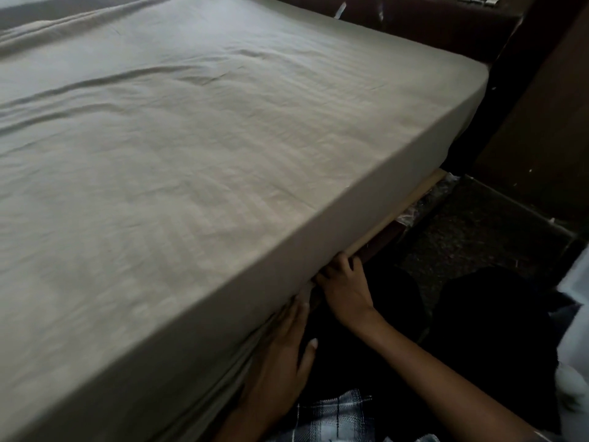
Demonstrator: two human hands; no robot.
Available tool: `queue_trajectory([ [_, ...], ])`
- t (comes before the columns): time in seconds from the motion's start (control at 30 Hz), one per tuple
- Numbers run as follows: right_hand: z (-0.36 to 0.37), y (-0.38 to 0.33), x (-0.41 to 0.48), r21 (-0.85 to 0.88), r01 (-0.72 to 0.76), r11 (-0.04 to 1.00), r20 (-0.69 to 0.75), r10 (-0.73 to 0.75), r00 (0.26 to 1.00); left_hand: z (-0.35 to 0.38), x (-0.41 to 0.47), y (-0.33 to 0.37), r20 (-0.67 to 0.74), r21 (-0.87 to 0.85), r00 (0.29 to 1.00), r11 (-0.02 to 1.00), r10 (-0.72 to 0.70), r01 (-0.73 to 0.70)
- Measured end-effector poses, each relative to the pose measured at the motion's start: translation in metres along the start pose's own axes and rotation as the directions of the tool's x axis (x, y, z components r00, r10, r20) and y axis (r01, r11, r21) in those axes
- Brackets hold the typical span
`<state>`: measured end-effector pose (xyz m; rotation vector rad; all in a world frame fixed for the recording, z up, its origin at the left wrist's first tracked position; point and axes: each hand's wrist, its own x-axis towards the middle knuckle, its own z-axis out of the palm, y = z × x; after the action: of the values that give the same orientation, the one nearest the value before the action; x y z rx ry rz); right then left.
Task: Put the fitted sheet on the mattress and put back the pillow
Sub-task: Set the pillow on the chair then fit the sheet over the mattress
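Right hand fingertips: the right hand [344, 282] curls its fingers at the lower near edge of the mattress [382, 189]. The tips are out of sight beneath that edge, so I cannot tell whether they grasp the hem.
Left hand: the left hand [283, 355] lies flat with fingers straight, pressed against the sheeted side, just near of the right hand. Its forearm is cut off at the bottom.
White fabric: the white fabric [573, 330] at the right edge is blurred and cut off, and cannot be identified.
Far left corner: a dark strip, unreadable.
Under the bed: crinkled clear plastic [443, 189], mostly hidden.
Surface: the fitted sheet [207, 148], pale beige, covers the mattress top, the near side and the far right corner. It has shallow creases at the left and bunched folds by the left hand.
Support: a pale wooden board [404, 208] shows under the mattress, right of the right hand.
Room: dim, with a dark floor [478, 231] at right, a dark wooden panel [541, 122] far right and a dark bed frame [414, 17] along the far side.
Person: dark trousers [494, 314] and plaid cloth [334, 413], near.
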<state>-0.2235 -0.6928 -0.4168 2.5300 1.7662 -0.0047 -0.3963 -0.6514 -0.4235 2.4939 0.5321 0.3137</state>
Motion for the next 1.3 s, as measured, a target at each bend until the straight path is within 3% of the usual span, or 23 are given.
queue_trajectory([
  [0.13,-0.008,-0.011,-0.004,0.017,-0.11,0.994,0.015,0.11,0.994,-0.002,0.006,0.0,0.03,0.091,0.987,0.984,-0.158,0.155],
  [0.23,-0.021,-0.02,-0.016,0.133,-0.163,0.978,0.202,0.134,0.97,-0.007,0.011,0.006,0.067,0.122,0.981,0.977,-0.182,0.173],
  [0.27,-0.023,-0.024,-0.024,0.188,-0.15,0.971,0.202,0.111,0.973,-0.008,0.011,0.006,0.072,0.122,0.98,0.976,-0.188,0.179],
  [0.43,-0.006,-0.024,-0.037,0.236,0.04,0.971,-0.071,-0.024,0.997,-0.017,0.004,-0.01,0.081,0.08,0.991,0.991,-0.111,0.104],
  [0.6,-0.012,-0.022,-0.023,0.146,0.095,0.985,-0.007,-0.095,0.995,-0.044,-0.025,-0.006,0.066,-0.001,0.997,1.0,-0.026,0.026],
  [0.73,-0.013,-0.031,-0.02,0.14,0.08,0.987,-0.017,-0.078,0.997,-0.045,-0.05,-0.01,0.039,-0.047,0.982,0.981,-0.186,0.187],
  [0.8,-0.01,-0.035,-0.02,0.106,0.072,0.992,0.047,-0.078,0.996,-0.041,-0.061,-0.016,0.024,-0.014,0.963,0.963,-0.267,0.268],
  [0.93,-0.014,-0.041,-0.019,0.09,-0.013,0.996,0.019,0.011,1.0,-0.035,-0.07,-0.019,0.021,0.058,0.936,0.935,-0.352,0.351],
  [1.07,-0.031,-0.057,-0.036,0.275,-0.075,0.959,0.162,0.031,0.986,-0.036,-0.069,-0.013,-0.01,0.155,0.918,0.907,-0.396,0.392],
  [1.2,-0.021,-0.068,-0.052,0.265,0.105,0.959,-0.007,-0.106,0.994,-0.041,-0.072,-0.018,-0.043,0.071,0.921,0.918,-0.387,0.389],
  [1.3,-0.018,-0.067,-0.047,0.27,0.147,0.952,-0.008,-0.15,0.989,-0.048,-0.08,-0.024,-0.081,-0.065,0.937,0.94,-0.341,0.336],
])
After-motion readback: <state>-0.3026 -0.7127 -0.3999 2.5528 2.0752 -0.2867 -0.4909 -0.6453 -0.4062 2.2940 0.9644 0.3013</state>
